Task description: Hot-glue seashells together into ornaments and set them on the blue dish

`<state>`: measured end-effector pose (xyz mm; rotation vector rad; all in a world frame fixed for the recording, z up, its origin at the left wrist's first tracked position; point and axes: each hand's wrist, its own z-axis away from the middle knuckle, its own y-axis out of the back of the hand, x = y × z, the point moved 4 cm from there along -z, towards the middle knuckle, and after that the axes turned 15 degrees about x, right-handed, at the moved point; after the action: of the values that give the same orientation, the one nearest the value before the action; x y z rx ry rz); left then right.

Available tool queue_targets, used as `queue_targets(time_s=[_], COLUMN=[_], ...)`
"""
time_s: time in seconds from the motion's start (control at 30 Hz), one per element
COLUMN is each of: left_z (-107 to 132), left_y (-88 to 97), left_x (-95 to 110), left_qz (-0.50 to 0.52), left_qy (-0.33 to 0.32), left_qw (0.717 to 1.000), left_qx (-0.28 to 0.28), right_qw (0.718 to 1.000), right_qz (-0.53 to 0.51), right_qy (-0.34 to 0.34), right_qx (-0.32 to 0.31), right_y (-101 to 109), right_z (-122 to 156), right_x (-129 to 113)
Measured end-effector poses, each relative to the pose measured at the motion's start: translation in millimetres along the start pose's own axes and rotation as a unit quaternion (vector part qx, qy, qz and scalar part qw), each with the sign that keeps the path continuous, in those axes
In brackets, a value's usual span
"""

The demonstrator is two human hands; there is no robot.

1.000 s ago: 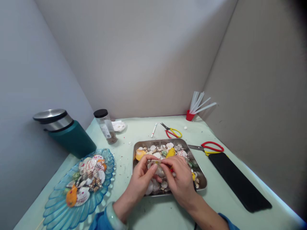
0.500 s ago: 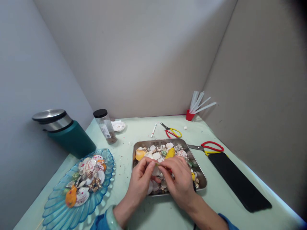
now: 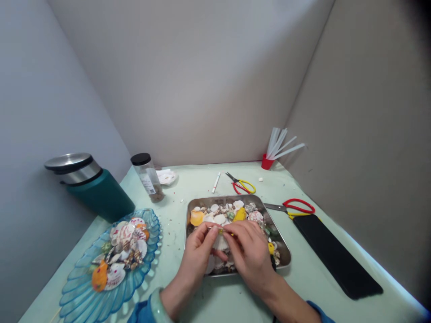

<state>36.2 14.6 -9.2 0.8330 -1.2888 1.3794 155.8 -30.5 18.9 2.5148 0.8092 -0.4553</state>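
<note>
Over the metal tray (image 3: 287, 251) of seashells, my left hand (image 3: 197, 251) and my right hand (image 3: 251, 249) meet fingertip to fingertip. Thumb and forefinger of each are pinched on a tiny yellowish piece (image 3: 221, 231), too small to name. Just below the fingertips shows a white shell (image 3: 220, 243); whether it is held or lies in the tray I cannot tell. A yellow bundle (image 3: 240, 214) and an orange-yellow shell (image 3: 197, 218) lie among the white and speckled shells. My hands hide the tray's middle.
On the left stand a blue glass dish (image 3: 76, 287) with shells, a teal bottle (image 3: 101, 193) and a black-lidded jar (image 3: 148, 177). Behind the tray lie a marker (image 3: 216, 183) and scissors (image 3: 244, 184). Rightward are larger scissors (image 3: 292, 207), a black slab (image 3: 336, 255) and a red cup (image 3: 267, 162) with translucent sticks.
My fingers have shifted slightly around the small yellowish piece, and more of it shows now. The white shell below the fingertips is also more visible. Everything else stays in place.
</note>
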Motion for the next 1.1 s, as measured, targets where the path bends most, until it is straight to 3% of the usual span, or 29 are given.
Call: queue_targets(time_s=[0.2, 0.83, 1.1], left_z=[0.1, 0.7, 2.3], left_y=[-2.2, -0.3, -0.6], left_x=[1.9, -3.5, -2.3], left_qz=[0.052, 0.028, -0.036], left_qy=[0.009, 0.004, -0.059], left_qw=[0.999, 0.999, 0.998], left_qx=[0.009, 0.014, -0.002], right_qw=[0.999, 0.999, 0.996], right_qz=[0.011, 0.04, -0.049], right_qy=[-0.015, 0.004, -0.077], right_qx=[0.031, 0.024, 0.004], right_y=[1.6, 0.7, 2.1], right_z=[-1.8, -0.2, -3.7], right_x=[2.5, 0.9, 3.5])
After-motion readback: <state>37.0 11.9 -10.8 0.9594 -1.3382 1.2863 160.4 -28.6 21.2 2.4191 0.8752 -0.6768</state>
